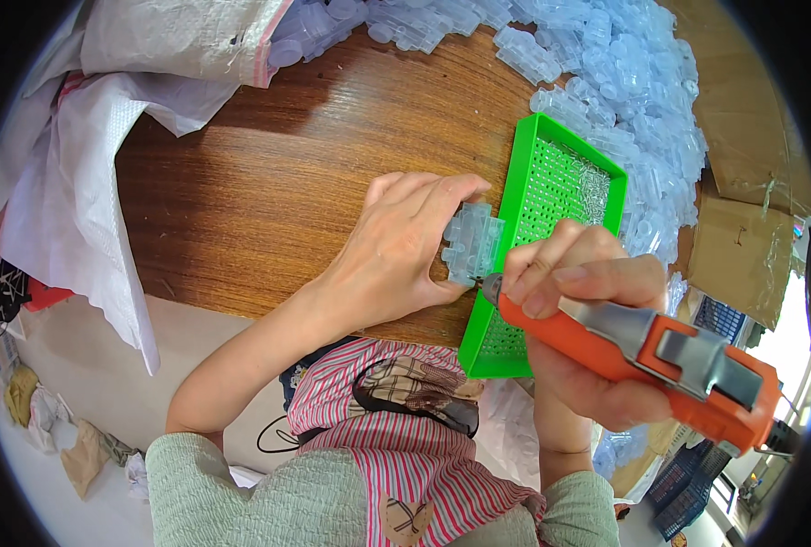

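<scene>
Between the thumb and fingers of my left hand (396, 242) is a clear, bluish plastic part (472, 244) with several tube-like sections. My right hand (592, 283) is wrapped round an orange electric screwdriver (560, 339) with a grey metal lever along its body. The tool's dark tip is at the lower edge of the plastic part; whether a screw sits there is too small to tell. Under and beside both hands lies a green perforated tray (522, 173), with many small silvery screws or pins (593, 193) gathered at its far right side.
A large heap of similar clear plastic parts (638, 118) covers the back and right of the brown wooden table (296, 173). White woven sacks (87, 173) hang over the left edge. Cardboard (738, 246) stands at the right, and a dark blue crate (688, 492) sits lower right.
</scene>
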